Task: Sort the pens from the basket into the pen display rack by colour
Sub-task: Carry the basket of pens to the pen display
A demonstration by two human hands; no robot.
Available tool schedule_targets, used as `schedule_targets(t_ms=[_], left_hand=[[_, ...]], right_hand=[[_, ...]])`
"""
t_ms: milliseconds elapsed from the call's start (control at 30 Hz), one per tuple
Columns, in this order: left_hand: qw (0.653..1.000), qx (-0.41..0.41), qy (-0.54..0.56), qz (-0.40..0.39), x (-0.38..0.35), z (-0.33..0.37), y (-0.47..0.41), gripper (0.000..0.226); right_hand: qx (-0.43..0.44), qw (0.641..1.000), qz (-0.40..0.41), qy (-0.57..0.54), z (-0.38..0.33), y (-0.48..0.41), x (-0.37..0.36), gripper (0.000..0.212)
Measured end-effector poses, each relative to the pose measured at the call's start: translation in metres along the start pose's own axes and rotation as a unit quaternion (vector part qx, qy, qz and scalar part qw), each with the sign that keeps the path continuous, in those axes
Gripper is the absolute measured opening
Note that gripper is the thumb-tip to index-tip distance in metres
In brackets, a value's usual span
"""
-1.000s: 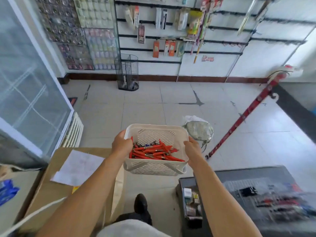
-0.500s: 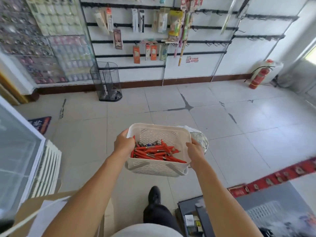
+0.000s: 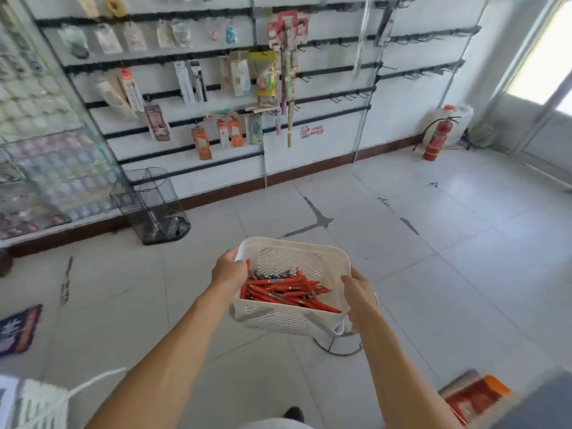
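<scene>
Holds the white basket (image 3: 288,324) of mostly red pens (image 3: 284,291) up over the tiled floor (image 3: 433,274), gripping its left rim with the left hand (image 3: 229,269) and its right rim with the right hand (image 3: 359,292), facing a wall of hanging packets (image 3: 238,76).

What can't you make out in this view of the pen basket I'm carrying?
Head view only:
- pens: lower layers buried under the red ones on top; colours and count unclear.
- basket: underside hidden by its own walls.
- hanging packets on the wall: blurred, labels unreadable.
- orange thing, bottom right: blurred and cut by the frame edge.
- pen display rack: none I can identify.
</scene>
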State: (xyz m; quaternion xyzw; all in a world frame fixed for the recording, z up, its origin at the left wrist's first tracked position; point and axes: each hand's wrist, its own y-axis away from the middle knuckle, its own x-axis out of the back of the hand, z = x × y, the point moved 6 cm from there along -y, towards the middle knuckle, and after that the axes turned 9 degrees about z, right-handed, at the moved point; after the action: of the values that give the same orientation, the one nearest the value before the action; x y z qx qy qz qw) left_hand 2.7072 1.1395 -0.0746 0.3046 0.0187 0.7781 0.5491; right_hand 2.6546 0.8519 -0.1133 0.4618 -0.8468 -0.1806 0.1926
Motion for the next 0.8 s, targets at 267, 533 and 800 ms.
schedule_targets(t_ms=[267,533,800], left_hand=[[0.997,-0.037,0.001,-0.068,-0.096,0.087,-0.052,0.023],[0.980,-0.073,-0.030,-0.184,-0.223,0.153,-0.095,0.036],[0.941,-0.101,-0.072,-0.316,-0.344,0.239,-0.119,0.041]], right_hand=[[-0.015,0.994,0.090,-0.063,-0.021,-0.097,0.033,0.049],[-0.057,0.970,0.210,-0.109,-0.030,-0.170,0.086,0.047],[-0.056,0.922,0.344,-0.166,-0.069,-0.214,0.131,0.033]])
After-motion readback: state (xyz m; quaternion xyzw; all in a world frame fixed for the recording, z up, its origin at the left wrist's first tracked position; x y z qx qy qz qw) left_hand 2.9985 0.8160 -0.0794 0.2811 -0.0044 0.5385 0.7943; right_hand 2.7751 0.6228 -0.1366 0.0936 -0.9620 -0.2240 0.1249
